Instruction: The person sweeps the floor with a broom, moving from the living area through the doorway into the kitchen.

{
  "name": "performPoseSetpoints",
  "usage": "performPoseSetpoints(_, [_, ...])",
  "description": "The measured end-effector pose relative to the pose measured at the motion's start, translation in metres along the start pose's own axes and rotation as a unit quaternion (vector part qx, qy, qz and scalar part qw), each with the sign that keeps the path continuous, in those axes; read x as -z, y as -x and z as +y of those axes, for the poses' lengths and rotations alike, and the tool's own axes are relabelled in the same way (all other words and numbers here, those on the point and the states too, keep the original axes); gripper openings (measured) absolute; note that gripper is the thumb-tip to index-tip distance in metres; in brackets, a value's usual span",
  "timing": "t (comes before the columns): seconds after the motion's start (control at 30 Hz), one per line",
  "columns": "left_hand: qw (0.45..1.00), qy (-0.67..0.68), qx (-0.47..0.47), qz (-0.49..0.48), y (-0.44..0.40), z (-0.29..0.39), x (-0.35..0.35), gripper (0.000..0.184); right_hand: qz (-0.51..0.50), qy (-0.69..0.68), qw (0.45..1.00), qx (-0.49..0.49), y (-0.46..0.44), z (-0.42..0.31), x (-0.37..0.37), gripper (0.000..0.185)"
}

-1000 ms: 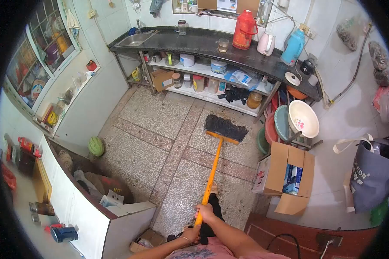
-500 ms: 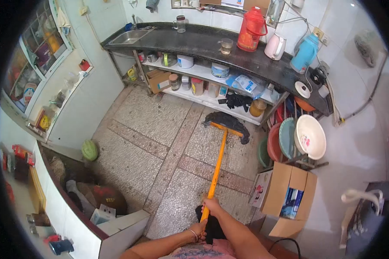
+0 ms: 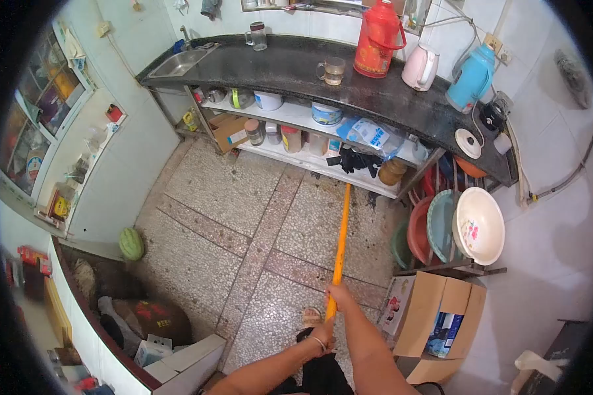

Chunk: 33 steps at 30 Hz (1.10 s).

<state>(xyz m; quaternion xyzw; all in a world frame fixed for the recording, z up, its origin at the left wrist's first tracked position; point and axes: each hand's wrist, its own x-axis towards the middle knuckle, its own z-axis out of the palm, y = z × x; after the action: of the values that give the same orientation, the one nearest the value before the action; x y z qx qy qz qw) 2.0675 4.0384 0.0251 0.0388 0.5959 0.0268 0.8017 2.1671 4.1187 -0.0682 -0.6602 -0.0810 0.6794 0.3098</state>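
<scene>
The left hand (image 3: 322, 336) and right hand (image 3: 339, 297) are closed around a long yellow-orange pole (image 3: 340, 243), the right farther along; it runs under the front edge of the white lower shelf (image 3: 303, 160) below the black stone counter (image 3: 283, 64). Print on the blue-and-white plastic packet (image 3: 371, 134) above is unreadable.

The orange pole's far end (image 3: 340, 243) hides beneath the low shelf (image 3: 303, 160); the near edge cuts off both forearms (image 3: 375, 349); the near right bag (image 3: 535, 361) is blurred.

One orange pole (image 3: 341, 240), two thermoses (image 3: 375, 46), one watermelon (image 3: 131, 244).
</scene>
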Motion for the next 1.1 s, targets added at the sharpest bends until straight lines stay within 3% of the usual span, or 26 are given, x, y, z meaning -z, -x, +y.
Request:
performPoseSetpoints(0.1, [1.0, -0.017, -0.007, 0.021, 0.008, -0.055, 0.014, 0.041, -0.014, 0.014, 1.0, 0.021, 0.038, 0.041, 0.003, 0.006])
performPoseSetpoints(0.17, [0.998, -0.036, -0.037, 0.026, 0.038, -0.094, 0.026, 0.04, -0.09, -0.058, 0.993, -0.056, 0.103, 0.055, -0.009, 0.008])
performPoseSetpoints(0.2, [0.998, -0.038, -0.04, 0.022, 0.045, -0.114, 0.039, 0.04, -0.051, -0.073, 0.995, -0.038, 0.102, 0.094, -0.013, 0.008])
performPoseSetpoints(0.27, [0.995, -0.084, -0.007, 0.046, 0.06, -0.168, 0.081, 0.038, -0.03, -0.092, 0.995, -0.025, 0.118, 0.163, -0.031, 0.007])
performPoseSetpoints(0.33, [0.998, -0.065, -0.02, -0.016, 0.043, -0.232, 0.151, 0.035, -0.064, -0.116, 0.991, -0.018, 0.146, 0.211, -0.061, 0.007])
performPoseSetpoints(0.4, [0.999, -0.012, -0.046, 0.001, 0.113, -0.238, 0.174, 0.032, -0.08, -0.145, 0.986, -0.011, 0.176, 0.243, -0.097, 0.007])
performPoseSetpoints(0.47, [0.996, 0.027, 0.046, -0.072, 0.187, -0.231, 0.192, 0.03, -0.082, -0.156, 0.984, -0.017, 0.211, 0.259, -0.132, 0.008])
performPoseSetpoints(0.53, [0.996, 0.023, 0.031, -0.074, 0.202, -0.247, 0.211, 0.029, -0.047, -0.173, 0.984, -0.024, 0.234, 0.269, -0.154, 0.007])
performPoseSetpoints(0.63, [0.995, -0.072, -0.05, -0.038, 0.187, -0.252, 0.202, 0.02, -0.04, -0.167, 0.985, -0.021, 0.241, 0.263, -0.148, 0.01])
performPoseSetpoints(0.7, [0.94, -0.332, -0.059, 0.059, 0.173, -0.254, 0.19, 0.02, -0.017, -0.144, 0.989, -0.027, 0.235, 0.259, -0.132, 0.01])
performPoseSetpoints(0.73, [0.939, -0.333, -0.059, 0.054, 0.175, -0.244, 0.179, 0.02, -0.041, -0.094, 0.995, -0.009, 0.237, 0.241, -0.126, 0.009])
performPoseSetpoints(0.8, [0.999, -0.032, -0.036, 0.01, 0.179, -0.225, 0.157, 0.016, -0.058, -0.038, 0.998, 0.002, 0.228, 0.234, -0.111, 0.008])
performPoseSetpoints(0.83, [0.999, -0.032, -0.036, 0.007, 0.164, -0.224, 0.156, 0.016, -0.042, -0.047, 0.998, -0.005, 0.207, 0.229, -0.107, 0.009])
performPoseSetpoints(0.9, [0.982, -0.183, -0.046, -0.03, 0.121, -0.211, 0.157, 0.018, -0.028, -0.053, 0.998, -0.003, 0.181, 0.21, -0.094, 0.01])
performPoseSetpoints(0.93, [0.992, -0.114, -0.041, -0.019, 0.133, -0.191, 0.129, 0.014, -0.027, -0.047, 0.998, -0.017, 0.175, 0.19, -0.082, 0.01])
performPoseSetpoints(1.03, [0.993, -0.111, -0.003, -0.028, 0.124, -0.147, 0.068, 0.013, -0.028, -0.031, 0.998, -0.048, 0.153, 0.137, -0.036, 0.01])
performPoseSetpoints(1.1, [0.994, -0.068, 0.038, -0.081, 0.099, -0.123, 0.031, 0.015, -0.031, -0.024, 0.998, -0.057, 0.137, 0.099, -0.006, 0.01])
